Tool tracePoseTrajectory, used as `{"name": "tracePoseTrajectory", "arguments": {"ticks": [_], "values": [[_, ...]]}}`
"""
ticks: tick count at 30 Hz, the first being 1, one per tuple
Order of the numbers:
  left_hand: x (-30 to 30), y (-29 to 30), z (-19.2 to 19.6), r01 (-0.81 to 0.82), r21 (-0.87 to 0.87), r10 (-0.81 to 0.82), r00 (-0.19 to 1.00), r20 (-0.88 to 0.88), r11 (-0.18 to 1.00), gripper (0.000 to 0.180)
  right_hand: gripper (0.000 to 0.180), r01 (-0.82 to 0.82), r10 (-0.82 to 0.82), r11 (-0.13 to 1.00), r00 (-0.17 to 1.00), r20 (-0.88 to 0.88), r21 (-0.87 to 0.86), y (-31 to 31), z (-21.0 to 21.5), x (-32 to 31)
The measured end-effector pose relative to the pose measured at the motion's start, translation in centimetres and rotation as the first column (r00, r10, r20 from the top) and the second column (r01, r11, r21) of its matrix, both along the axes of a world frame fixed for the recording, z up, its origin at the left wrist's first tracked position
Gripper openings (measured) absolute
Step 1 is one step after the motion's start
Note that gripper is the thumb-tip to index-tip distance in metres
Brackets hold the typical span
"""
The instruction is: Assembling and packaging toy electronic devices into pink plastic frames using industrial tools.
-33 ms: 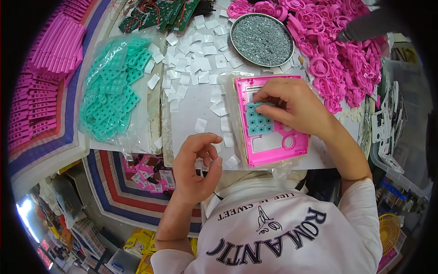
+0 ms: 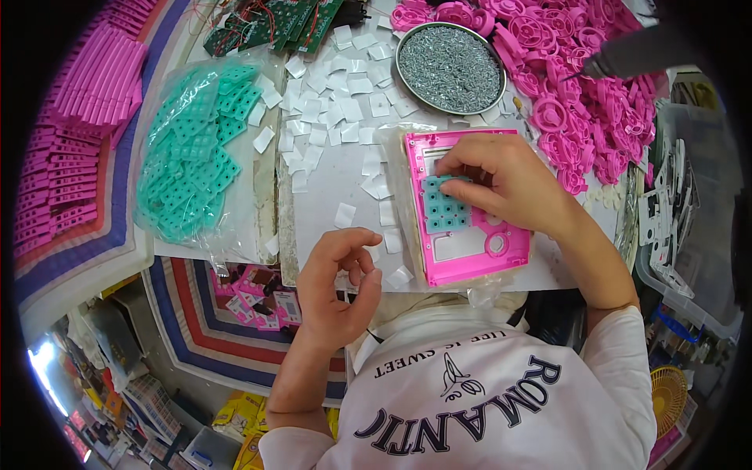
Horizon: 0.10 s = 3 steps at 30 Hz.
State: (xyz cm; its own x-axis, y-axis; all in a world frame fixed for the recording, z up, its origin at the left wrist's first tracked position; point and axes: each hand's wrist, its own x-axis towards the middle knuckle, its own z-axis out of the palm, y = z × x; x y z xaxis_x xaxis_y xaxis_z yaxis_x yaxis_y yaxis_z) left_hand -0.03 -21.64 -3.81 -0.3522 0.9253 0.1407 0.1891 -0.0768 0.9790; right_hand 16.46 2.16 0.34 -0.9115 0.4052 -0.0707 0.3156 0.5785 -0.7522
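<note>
A pink plastic housing (image 2: pixel 478 266) lies inner side up on a clear plastic bag (image 2: pixel 411 235), in front of me. In its upper left part sits a teal keypad sheet (image 2: pixel 448 217) with rows of square keys. My right hand (image 2: pixel 493 176) reaches over the housing from the right. Its thumb and bent index finger close on the keypad's upper edge; the other fingertips are hidden beneath the hand. To the left of the housing, my left hand (image 2: pixel 341 282) hovers at the table's front edge, fingers loosely curled and apart, with nothing in it.
White square pieces (image 2: pixel 337 110) are scattered across the table. A round tin of screws (image 2: pixel 450 69) stands behind the housing, beside heaped pink parts (image 2: pixel 560 102). A dark screwdriver-like tool (image 2: pixel 634 55) hangs upper right. Bagged teal keypads (image 2: pixel 196 149) and green circuit boards (image 2: pixel 270 23) lie left.
The dark tool at the upper right has shifted slightly, and its thin tip now shows. Both hands, the keypad and the housing look practically the same.
</note>
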Motion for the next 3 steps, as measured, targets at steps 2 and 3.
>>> {"name": "tracePoseTrajectory", "arguments": {"ticks": [2,3], "values": [[-0.31,-0.07,-0.21,0.014,-0.018,-0.015,0.999,-0.044,1.0,0.047,0.021,-0.058,0.055,0.997,0.997,0.047,0.049,-0.27,0.51,-0.03],[-0.55,-0.13,-0.24,0.02,-0.034,-0.023,0.998,-0.067,0.999,0.047,0.022,-0.087,0.082,0.994,0.994,0.071,0.073,-0.56,0.9,0.01]]}}
